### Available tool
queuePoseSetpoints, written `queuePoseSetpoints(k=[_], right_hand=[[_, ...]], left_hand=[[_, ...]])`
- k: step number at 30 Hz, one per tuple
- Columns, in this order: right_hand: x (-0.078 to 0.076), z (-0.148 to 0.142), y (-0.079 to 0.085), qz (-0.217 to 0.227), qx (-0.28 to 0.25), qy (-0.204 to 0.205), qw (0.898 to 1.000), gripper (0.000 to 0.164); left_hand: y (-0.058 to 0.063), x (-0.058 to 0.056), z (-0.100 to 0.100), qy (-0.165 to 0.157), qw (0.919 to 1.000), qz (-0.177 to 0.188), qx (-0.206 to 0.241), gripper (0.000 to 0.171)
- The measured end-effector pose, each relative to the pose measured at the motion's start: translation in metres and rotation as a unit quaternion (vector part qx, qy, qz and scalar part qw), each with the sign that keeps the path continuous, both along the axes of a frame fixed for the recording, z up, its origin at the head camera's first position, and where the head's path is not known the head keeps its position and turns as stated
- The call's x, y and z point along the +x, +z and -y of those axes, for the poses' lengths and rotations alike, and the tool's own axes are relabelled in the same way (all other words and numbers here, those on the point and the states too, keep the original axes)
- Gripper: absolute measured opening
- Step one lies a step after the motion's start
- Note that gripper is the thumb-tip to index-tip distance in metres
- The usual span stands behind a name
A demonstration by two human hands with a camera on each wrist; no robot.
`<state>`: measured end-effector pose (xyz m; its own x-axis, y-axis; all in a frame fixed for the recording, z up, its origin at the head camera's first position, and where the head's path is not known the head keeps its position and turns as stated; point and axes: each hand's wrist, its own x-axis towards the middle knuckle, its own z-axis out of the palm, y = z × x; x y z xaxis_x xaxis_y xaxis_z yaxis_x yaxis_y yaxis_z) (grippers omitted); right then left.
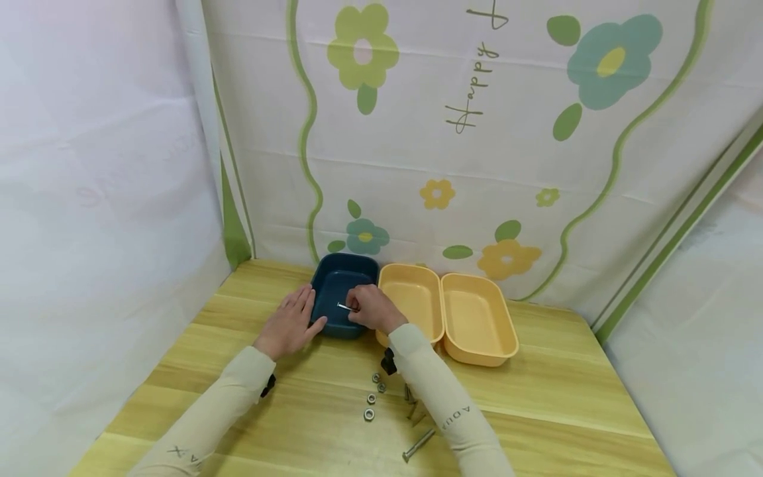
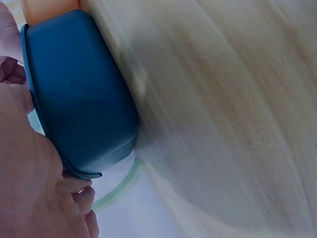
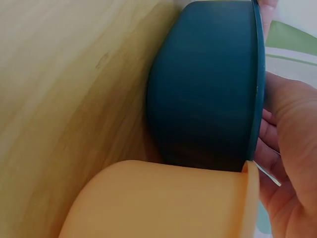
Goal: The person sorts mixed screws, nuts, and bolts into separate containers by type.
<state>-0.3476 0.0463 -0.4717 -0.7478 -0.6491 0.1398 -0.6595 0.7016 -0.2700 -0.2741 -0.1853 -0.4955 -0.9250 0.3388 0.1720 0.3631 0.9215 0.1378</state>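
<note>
In the head view, my right hand (image 1: 372, 308) is over the dark blue tray (image 1: 334, 330), pinching a small metal bolt (image 1: 344, 307) above its floor. The fingertips hide the rest of the bolt. My left hand (image 1: 290, 322) rests on the tray's left rim, with the thumb spread toward the near edge. From the left wrist, the left hand (image 2: 34, 163) lies along the rim of the blue tray (image 2: 81, 94). In the right wrist view, the right hand (image 3: 294, 134) is above the tray's rim, beside its blue outer wall (image 3: 208, 84).
Two yellow trays (image 1: 411, 273) (image 1: 479, 358) stand side by side, right of the blue one. Several hex nuts (image 1: 369, 415) lie in front on the wooden table (image 1: 286, 424). Nearby are several bolts (image 1: 419, 445), partly behind my right forearm. A flowered cloth (image 1: 405, 146) hangs behind.
</note>
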Motion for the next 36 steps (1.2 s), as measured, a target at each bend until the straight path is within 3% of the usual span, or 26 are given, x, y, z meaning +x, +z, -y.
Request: queuePoseSetpoints(k=[9, 18, 27, 36], right_hand=[[0.001, -0.006, 0.006, 0.005, -0.015, -0.012, 1.000, 0.030], [0.010, -0.034, 0.032, 0.011, -0.030, 0.005, 0.999, 0.032], [0.030, -0.070, 0.056, -0.013, -0.043, 0.025, 0.999, 0.032], [0.062, -0.114, 0.070, -0.051, -0.034, 0.024, 0.998, 0.029]], left_hand=[[0.000, 0.001, 0.001, 0.000, 1.0000, 0.006, 0.002, 0.079], [-0.002, -0.001, 0.002, -0.001, 0.9999, 0.010, 0.011, 0.080], [0.000, 0.001, 0.004, -0.002, 0.9995, 0.017, 0.027, 0.078], [-0.001, 0.001, 0.003, -0.008, 0.9988, 0.022, 0.043, 0.078]])
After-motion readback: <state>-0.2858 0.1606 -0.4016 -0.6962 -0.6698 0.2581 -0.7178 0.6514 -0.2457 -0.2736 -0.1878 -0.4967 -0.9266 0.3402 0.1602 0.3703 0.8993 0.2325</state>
